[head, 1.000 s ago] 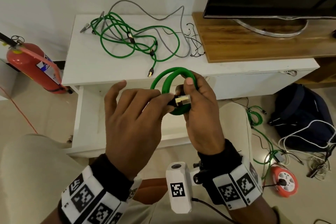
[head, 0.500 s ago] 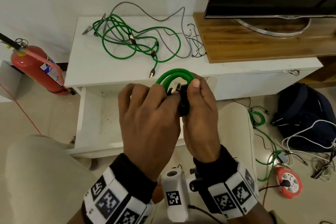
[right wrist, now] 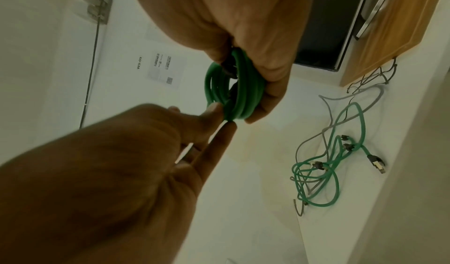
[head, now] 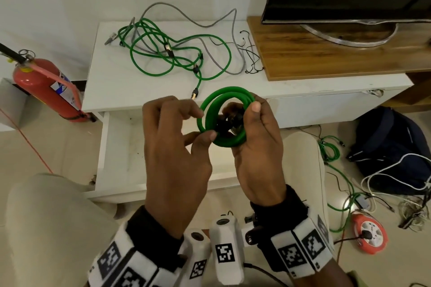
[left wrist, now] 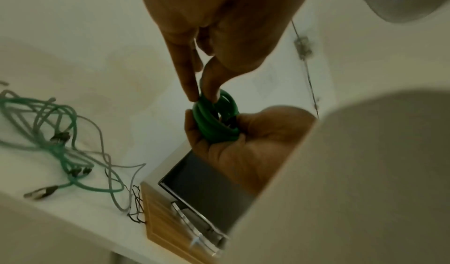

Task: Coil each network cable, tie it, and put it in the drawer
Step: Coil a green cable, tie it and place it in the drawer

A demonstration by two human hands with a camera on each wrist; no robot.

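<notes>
Right hand [head: 254, 147] clamps the green coil [head: 225, 119]; left hand [head: 172, 144] pinches its near-left loops. Springy, light; grip across all turns.

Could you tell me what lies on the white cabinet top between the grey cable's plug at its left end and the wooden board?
In the head view, loose green network cables tangled with a grey cable, then thin black wires beside the wooden board.

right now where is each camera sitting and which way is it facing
head: on the head, looking down at both hands and the green coil above the open drawer.
left wrist: looks along the left hand to the coil; right hand shows.
right wrist: looks along the right hand; left hand shows.
All share the coil.
</notes>
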